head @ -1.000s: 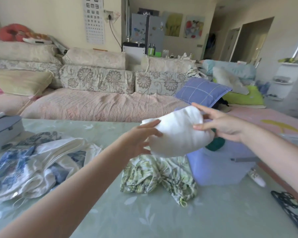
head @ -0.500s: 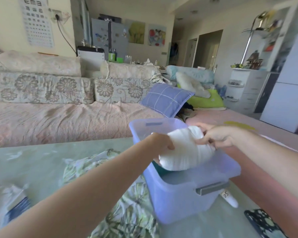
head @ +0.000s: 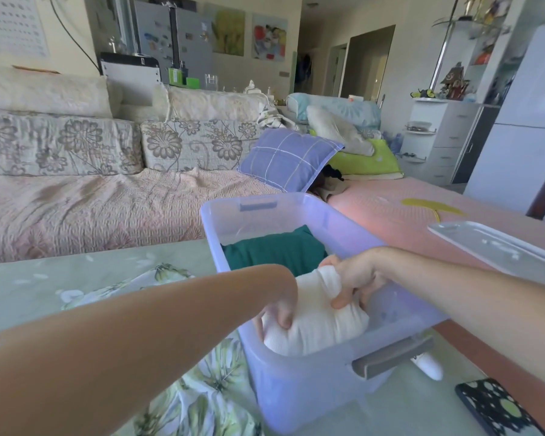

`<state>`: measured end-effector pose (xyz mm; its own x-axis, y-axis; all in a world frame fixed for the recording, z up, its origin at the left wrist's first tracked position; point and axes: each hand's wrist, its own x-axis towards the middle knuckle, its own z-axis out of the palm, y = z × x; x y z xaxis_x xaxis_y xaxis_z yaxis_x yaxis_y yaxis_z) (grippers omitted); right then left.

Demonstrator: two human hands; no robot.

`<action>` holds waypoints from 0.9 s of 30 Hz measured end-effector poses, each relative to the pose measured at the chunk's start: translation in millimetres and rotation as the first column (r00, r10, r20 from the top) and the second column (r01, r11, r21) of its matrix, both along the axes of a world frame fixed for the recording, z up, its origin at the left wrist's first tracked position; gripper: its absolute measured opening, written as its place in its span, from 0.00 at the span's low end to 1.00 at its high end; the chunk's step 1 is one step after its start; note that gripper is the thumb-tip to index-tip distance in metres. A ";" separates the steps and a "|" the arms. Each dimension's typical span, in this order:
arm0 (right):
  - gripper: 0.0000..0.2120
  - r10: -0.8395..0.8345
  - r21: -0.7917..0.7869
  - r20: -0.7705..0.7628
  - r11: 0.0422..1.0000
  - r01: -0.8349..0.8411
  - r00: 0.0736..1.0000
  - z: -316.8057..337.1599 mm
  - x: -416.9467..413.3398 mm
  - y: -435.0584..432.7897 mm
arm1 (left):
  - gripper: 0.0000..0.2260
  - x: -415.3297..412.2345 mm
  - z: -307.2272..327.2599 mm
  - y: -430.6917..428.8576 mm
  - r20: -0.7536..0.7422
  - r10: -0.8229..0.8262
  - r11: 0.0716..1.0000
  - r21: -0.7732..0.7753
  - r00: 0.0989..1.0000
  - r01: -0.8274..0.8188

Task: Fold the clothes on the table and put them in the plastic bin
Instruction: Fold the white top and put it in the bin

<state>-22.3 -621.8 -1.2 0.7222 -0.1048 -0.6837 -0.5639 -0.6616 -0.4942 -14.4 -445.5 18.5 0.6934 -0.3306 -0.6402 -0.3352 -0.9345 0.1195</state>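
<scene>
A translucent lilac plastic bin (head: 299,385) stands on the green table. Inside its near end sits a folded white cloth (head: 315,328), and both hands hold it there. My left hand (head: 280,309) grips its left side, with the fingers partly hidden behind the bin wall. At the cloth's top right corner, my right hand (head: 356,278) pinches it. A folded dark green garment (head: 274,250) lies at the bin's far end. A green leaf-print garment (head: 202,388) lies unfolded on the table, left of the bin.
The bin's grey lid (head: 497,250) lies to the right. A white tube-like object (head: 428,366) and a black patterned phone (head: 497,407) rest near the bin's right front corner. A sofa with cushions (head: 107,196) runs behind the table.
Both hands have lowered the white cloth from above the table down into the near end of the bin. The view has swung right, and the pile of clothes at the left has left the frame.
</scene>
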 end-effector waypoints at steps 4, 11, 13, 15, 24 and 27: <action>0.33 0.058 -0.087 -0.090 0.994 -0.066 0.994 -12.4 -4.0 9.5 | 0.30 -7.2 -5.2 -1.8 -0.204 0.111 0.993 0.069 0.973 -0.098; 0.39 0.136 -0.258 -0.089 0.954 -0.154 0.987 -18.0 -0.5 14.7 | 0.23 -24.2 -0.4 -5.9 0.151 -0.241 0.945 0.262 0.959 0.196; 0.39 0.271 -0.476 -0.013 0.845 -0.244 0.963 -13.3 -1.8 16.9 | 0.32 -23.3 -13.1 -10.8 0.237 -0.330 0.885 0.414 0.914 0.212; 0.36 0.434 -0.625 0.131 0.734 -0.265 0.891 -4.4 -5.5 19.7 | 0.37 -21.9 -19.5 -12.6 0.288 -0.394 0.840 0.499 0.873 0.214; 0.46 0.546 -0.535 -0.301 0.582 -0.612 0.782 -16.7 -4.3 19.1 | 0.19 -34.3 2.7 -6.2 0.058 -0.585 0.703 0.534 0.809 0.470; 0.45 0.552 -0.594 -0.281 0.542 -0.594 0.785 -24.1 -2.7 22.5 | 0.18 -31.3 -4.6 -8.1 0.079 -0.671 0.623 0.599 0.737 0.503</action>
